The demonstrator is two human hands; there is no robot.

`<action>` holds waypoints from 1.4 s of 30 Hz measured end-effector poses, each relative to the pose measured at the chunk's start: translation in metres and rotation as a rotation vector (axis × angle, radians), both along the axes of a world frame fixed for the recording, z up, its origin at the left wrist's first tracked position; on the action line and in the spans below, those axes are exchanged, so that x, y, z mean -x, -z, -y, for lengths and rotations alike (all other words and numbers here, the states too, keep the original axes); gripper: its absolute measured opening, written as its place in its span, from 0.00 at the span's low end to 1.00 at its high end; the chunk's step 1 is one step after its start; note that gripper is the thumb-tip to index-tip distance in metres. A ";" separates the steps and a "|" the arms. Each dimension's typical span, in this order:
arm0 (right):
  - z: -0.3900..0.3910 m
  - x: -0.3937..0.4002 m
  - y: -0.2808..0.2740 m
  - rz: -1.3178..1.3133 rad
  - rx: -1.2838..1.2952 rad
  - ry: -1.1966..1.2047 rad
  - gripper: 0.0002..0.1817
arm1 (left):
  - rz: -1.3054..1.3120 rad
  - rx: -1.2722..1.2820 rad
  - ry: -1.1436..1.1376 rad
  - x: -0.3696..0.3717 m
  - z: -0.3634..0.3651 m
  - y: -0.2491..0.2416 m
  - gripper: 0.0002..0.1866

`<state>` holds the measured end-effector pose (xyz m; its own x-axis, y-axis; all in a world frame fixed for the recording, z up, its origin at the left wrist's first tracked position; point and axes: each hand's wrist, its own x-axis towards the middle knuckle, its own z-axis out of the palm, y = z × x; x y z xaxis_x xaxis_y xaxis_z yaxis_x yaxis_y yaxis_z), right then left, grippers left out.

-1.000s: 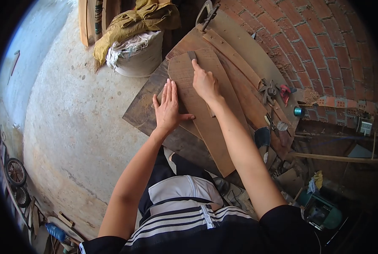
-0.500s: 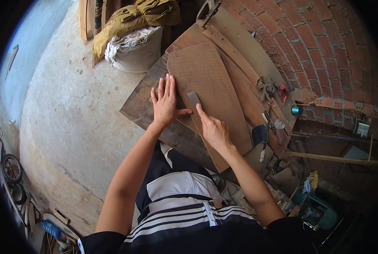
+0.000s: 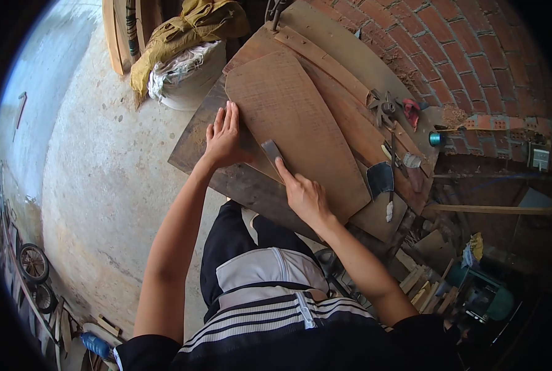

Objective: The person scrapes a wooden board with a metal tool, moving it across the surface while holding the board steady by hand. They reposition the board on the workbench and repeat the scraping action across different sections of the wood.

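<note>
A brown wooden board (image 3: pixel 294 105) with one rounded edge lies flat on other boards on the workbench. My left hand (image 3: pixel 224 143) rests along the board's left edge, fingers stretched out and flat, holding nothing. My right hand (image 3: pixel 308 196) is closed around a chisel (image 3: pixel 271 149), its index finger laid along the flat metal blade. The blade's square end points up and left, near the board's left edge. The chisel's handle is hidden in my palm. Beneath the board is a dark wooden plank (image 3: pixel 192 137).
To the right lie a dark cloth-like piece (image 3: pixel 381 180), a brush (image 3: pixel 389 210), a metal handwheel (image 3: pixel 385 108) and a teal spool (image 3: pixel 435 139). A clamp (image 3: pixel 274 15) stands at the bench's far end. A white sack (image 3: pixel 186 80) sits at left; a brick wall (image 3: pixel 461 68) rises at right.
The camera view has shifted, so the bench appears farther left and up. My right hand has moved the chisel slightly toward me along the board. My left thumb has drawn back toward the board's edge.
</note>
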<state>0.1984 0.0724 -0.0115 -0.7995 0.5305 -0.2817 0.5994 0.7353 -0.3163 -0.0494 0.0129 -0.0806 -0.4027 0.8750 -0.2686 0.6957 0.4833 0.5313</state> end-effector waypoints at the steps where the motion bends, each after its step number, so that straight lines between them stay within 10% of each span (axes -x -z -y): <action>1: -0.007 0.022 0.007 -0.050 -0.056 0.002 0.33 | 0.014 0.024 0.018 0.004 -0.001 0.000 0.83; 7: -0.016 0.029 0.015 -0.144 -0.104 0.005 0.35 | 0.055 0.158 0.027 0.006 -0.007 -0.011 0.62; 13: 0.034 -0.114 -0.020 0.038 -0.068 -0.043 0.37 | 0.011 0.051 -0.082 -0.008 -0.010 -0.004 0.65; 20: 0.015 -0.041 -0.002 -0.032 -0.083 0.018 0.36 | -0.045 0.109 -0.063 -0.014 -0.011 -0.011 0.71; 25: 0.011 -0.039 0.001 -0.029 -0.127 0.015 0.36 | -0.003 0.114 0.009 0.001 -0.009 -0.002 0.55; 42: -0.001 -0.015 -0.002 -0.029 -0.117 -0.024 0.35 | -0.059 0.058 0.013 0.005 -0.005 0.002 0.51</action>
<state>0.2132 0.0731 -0.0094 -0.8195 0.5386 -0.1957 0.5727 0.7824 -0.2448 -0.0542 0.0175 -0.0831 -0.4075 0.8640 -0.2955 0.7314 0.5026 0.4608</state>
